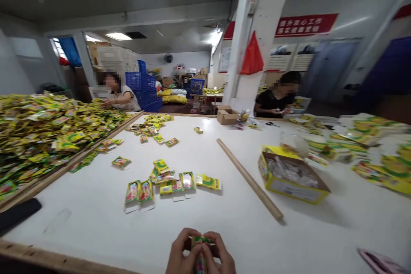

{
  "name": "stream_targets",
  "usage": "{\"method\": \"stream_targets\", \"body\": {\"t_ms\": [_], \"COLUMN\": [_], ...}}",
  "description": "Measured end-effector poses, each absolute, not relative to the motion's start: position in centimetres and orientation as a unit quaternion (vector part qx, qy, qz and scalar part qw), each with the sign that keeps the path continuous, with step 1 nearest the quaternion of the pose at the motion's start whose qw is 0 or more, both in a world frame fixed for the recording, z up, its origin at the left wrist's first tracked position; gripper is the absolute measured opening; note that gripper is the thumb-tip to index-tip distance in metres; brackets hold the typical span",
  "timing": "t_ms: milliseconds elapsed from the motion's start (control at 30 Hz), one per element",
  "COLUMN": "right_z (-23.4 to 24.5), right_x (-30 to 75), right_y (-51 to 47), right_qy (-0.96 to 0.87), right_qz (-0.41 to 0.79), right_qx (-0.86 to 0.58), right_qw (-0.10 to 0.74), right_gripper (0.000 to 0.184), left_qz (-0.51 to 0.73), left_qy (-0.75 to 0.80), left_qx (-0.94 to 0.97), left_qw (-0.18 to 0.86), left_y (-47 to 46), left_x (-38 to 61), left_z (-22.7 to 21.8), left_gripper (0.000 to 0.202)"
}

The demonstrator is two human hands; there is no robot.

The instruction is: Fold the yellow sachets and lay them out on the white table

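Gripping a bundle of sachets [201, 246] with left hand [180, 257] and right hand [221, 257], fingers closed round it from both sides, thumbs on top. Held at the bottom centre of the frame, above the near part of the white table [96, 227]. Above that, mid-frame, lying flat on the table: a loose cluster of green-and-yellow sachets [170, 182]. To the right of those, a wooden stick [248, 177] lying on a slant, and beside it an open yellow box [290, 175] filled with clear plastic. Heaped at the left edge, behind a wooden rail, a big pile of sachets [41, 132]. Seated at the far side, top of frame: one person [120, 94] left of centre, another person [278, 98] right of centre, with a small cardboard box [226, 115] between.
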State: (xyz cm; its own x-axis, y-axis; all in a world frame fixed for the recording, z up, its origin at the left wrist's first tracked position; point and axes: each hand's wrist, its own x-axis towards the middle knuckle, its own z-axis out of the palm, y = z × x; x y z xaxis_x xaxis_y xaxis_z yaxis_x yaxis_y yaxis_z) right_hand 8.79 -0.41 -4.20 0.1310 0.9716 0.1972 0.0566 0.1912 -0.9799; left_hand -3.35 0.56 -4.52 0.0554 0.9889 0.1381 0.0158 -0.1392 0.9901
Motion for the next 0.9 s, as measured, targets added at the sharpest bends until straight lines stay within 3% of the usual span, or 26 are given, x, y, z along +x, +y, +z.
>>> {"method": "stream_targets", "body": {"t_ms": [200, 467, 733, 800, 900], "right_z": [-5.0, -6.0, -4.7, -3.0, 0.1], "right_x": [8.8, 9.1, 10.0, 10.6, 11.2], "right_y": [-0.1, -0.2, -0.4, -0.6, -1.2], "right_qy": [-0.56, -0.593, -0.462, -0.439, -0.457], "right_qz": [0.371, 0.389, 0.428, 0.444, 0.441], "right_qx": [-0.479, -0.461, -0.447, -0.436, -0.414], "right_qw": [0.565, 0.534, 0.636, 0.648, 0.652], "right_gripper": [0.038, 0.037, 0.047, 0.052, 0.056], "left_qz": [0.485, 0.501, 0.518, 0.503, 0.547], "left_qy": [0.45, 0.453, 0.439, 0.415, 0.401], "left_qx": [0.546, 0.559, 0.533, 0.574, 0.638], "left_qw": [0.513, 0.481, 0.505, 0.495, 0.364], "left_y": [0.7, 0.7, -0.1, -0.4, -0.4], "left_x": [-3.8, -3.8, -2.7, -2.6, -2.8], "left_z": [-4.0, -3.2, -2.8, -1.9, 0.1], "left_gripper": [0.036, 0.036, 0.052, 0.041, 0.021]}}
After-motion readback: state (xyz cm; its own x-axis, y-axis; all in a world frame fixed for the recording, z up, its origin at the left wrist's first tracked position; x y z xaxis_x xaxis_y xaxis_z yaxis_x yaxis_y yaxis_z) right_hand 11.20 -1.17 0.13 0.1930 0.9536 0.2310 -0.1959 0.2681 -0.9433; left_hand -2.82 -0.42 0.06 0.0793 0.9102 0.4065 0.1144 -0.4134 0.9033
